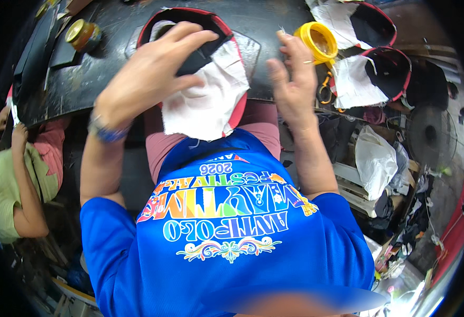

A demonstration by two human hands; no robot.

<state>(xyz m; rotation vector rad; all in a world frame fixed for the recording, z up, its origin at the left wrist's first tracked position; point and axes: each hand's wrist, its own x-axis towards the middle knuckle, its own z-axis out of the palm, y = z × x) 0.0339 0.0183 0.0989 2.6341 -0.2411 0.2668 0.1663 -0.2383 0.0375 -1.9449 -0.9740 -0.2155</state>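
In front of me, at the near edge of the black table, lies a curved black piece with red edging. A white cloth with frayed edges spreads over its near part and hangs towards my lap. My left hand is above its left side, fingers spread, partly hiding it; whether it touches is unclear. To the right of the piece my right hand is raised with thumb and fingers apart, slightly blurred. Behind its fingertips stands an open yellow jar. Yellow-handled scissors lie by that wrist.
Two similar black, red-edged pieces with white cloth lie at the table's right. A yellow-lidded jar stands at the left of the black table. Another person sits at left. A fan and plastic bag are at right.
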